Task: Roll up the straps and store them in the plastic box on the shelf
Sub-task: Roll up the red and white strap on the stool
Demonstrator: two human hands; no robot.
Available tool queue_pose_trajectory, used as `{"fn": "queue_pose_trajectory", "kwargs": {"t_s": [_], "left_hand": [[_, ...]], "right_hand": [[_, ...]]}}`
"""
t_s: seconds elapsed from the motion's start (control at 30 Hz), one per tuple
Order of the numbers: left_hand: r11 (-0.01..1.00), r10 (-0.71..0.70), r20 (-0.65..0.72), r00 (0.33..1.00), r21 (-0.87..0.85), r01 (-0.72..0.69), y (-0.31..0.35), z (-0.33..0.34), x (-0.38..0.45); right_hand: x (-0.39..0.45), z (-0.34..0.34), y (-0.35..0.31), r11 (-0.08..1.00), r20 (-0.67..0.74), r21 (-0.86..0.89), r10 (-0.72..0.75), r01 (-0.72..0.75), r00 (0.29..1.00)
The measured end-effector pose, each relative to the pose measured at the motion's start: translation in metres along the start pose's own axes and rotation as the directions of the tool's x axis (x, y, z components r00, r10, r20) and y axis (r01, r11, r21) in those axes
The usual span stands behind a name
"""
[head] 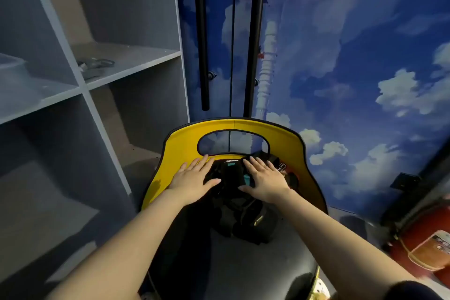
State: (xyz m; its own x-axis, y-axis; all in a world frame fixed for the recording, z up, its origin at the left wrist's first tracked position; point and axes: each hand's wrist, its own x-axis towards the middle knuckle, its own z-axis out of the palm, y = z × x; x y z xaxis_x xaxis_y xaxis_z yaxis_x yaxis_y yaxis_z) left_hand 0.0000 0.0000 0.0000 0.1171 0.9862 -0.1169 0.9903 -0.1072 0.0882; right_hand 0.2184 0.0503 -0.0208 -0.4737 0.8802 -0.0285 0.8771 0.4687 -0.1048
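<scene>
The grey shelf (131, 66) stands on your left. Your left hand (192, 178) lies flat, fingers straight, on the black straps (241, 212) heaped on the yellow chair (180, 146); your right hand (265, 178) likewise, holding nothing.

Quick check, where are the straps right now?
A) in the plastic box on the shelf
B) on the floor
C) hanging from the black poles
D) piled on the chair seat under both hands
D: the straps lie heaped on the chair seat, with the left hand and right hand spread flat over them.
</scene>
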Motion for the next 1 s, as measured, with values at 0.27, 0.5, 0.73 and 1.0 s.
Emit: {"fn": "queue_pose_trajectory", "kwargs": {"t_s": [0.27,0.5,0.73,1.0], "left_hand": [[0.987,-0.12,0.16,0.98,-0.085,0.135,-0.007,0.045,0.077],[0.887,-0.215,0.236,0.948,-0.358,0.29,0.001,0.069,0.126],[0.705,-0.247,0.268,0.931,-0.61,0.362,0.013,0.103,0.136],[0.379,-0.433,0.292,0.853,-0.799,0.466,0.005,0.091,0.134]], "right_hand": [[0.066,0.047,0.013,0.989,0.126,0.113,0.076,-0.09,0.989],[0.105,0.076,0.015,0.957,0.154,0.199,0.183,-0.212,0.971],[0.135,0.091,0.003,0.665,0.16,0.596,0.45,-0.45,0.878],[0.106,0.1,-0.025,0.57,-0.08,0.801,0.407,-0.185,0.91]]}}
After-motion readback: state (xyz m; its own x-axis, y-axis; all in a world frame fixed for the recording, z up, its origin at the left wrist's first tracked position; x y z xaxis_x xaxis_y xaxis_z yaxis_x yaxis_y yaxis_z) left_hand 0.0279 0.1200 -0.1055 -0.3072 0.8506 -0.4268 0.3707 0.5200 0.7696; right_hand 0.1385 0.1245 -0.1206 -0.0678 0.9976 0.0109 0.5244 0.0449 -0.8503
